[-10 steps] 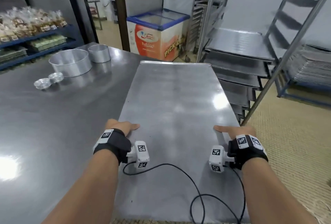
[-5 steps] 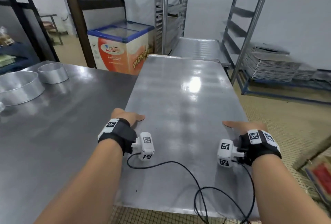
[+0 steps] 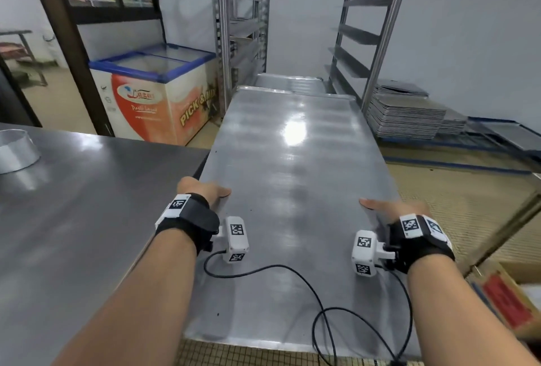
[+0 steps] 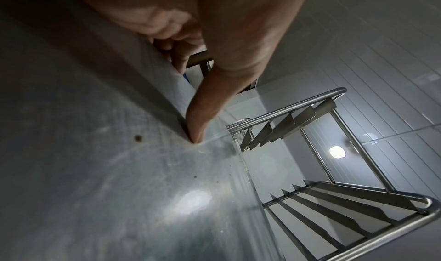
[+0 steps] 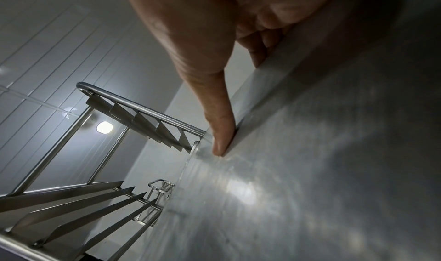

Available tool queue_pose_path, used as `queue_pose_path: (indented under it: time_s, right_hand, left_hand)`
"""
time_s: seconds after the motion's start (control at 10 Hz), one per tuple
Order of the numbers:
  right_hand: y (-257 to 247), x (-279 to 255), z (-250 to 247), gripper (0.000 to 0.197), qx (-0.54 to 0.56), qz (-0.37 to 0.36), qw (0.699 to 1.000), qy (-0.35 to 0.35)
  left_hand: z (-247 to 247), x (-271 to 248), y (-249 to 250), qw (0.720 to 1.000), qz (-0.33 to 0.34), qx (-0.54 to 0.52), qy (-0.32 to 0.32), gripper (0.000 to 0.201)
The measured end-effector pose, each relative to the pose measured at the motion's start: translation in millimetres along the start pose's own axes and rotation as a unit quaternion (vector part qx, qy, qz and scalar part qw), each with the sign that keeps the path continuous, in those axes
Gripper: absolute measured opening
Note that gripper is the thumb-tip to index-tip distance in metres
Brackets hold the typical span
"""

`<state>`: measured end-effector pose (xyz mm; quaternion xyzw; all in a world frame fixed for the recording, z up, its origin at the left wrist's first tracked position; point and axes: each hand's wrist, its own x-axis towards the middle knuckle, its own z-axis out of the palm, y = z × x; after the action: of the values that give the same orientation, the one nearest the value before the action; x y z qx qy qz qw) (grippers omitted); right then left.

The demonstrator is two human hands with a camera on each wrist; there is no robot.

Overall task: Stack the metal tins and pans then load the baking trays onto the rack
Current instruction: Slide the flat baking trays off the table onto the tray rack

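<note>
I carry a large flat metal baking tray [image 3: 292,178] level in the air beside the table, its far end pointing at the steel rack [image 3: 377,32]. My left hand [image 3: 202,190] grips the tray's left rim, thumb on top [image 4: 198,131] and fingers curled under. On the right rim my right hand [image 3: 389,207] holds the same way, thumb [image 5: 222,142] pressed on the tray [image 5: 310,170]. Another tray [image 3: 289,83] sits in the rack just beyond the far end. A round metal pan [image 3: 16,149] stands on the table at the left edge.
The steel table [image 3: 87,204] lies to my left. A chest freezer [image 3: 158,96] stands behind it, and a second rack [image 3: 243,14] behind that. A stack of trays [image 3: 407,116] lies on a low blue shelf at the right. A cardboard box [image 3: 506,298] sits by my right arm.
I have turned right with the tray, off the table and toward the rack. The pans on the table have slid out to the left edge of view. Both hands keep their grip.
</note>
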<state>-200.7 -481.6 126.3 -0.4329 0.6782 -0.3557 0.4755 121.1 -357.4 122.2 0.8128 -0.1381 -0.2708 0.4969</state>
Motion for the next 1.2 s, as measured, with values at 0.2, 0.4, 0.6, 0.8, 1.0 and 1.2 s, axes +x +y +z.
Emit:
queue_pose_path:
  time_s: [0.2, 0.4, 0.6, 0.8, 1.0, 1.2]
  right_hand:
    - [-34.3, 51.8, 29.7, 0.05, -0.015, -0.002, 1.0, -0.005]
    - [-63.6, 88.8, 56.9, 0.034, -0.009, -0.006, 1.0, -0.01]
    - [-95.2, 122.7, 79.1, 0.037, -0.037, 0.004, 0.999, 0.002]
    - [-123.0, 166.8, 97.1, 0.049, -0.078, 0.006, 0.997, 0.006]
    - [-156.0, 210.5, 120.8, 0.052, -0.107, 0.018, 0.994, -0.003]
    - [-190.8, 252.5, 146.0, 0.062, -0.145, 0.022, 0.989, -0.01]
  left_hand:
    - [29.1, 60.4, 24.9, 1.0, -0.01, 0.018, 0.008, 0.069]
    - [49.8, 111.1, 54.7, 0.998, 0.002, 0.058, -0.002, 0.07]
    - [69.0, 159.7, 84.0, 0.996, 0.005, 0.092, -0.007, 0.04]
    - [85.8, 198.3, 114.1, 0.989, 0.033, 0.141, -0.04, 0.049]
    - [117.1, 276.0, 140.0, 0.982, 0.038, 0.181, -0.028, 0.046]
    - [135.5, 303.4, 168.1, 0.984, 0.061, 0.162, -0.036, 0.055]
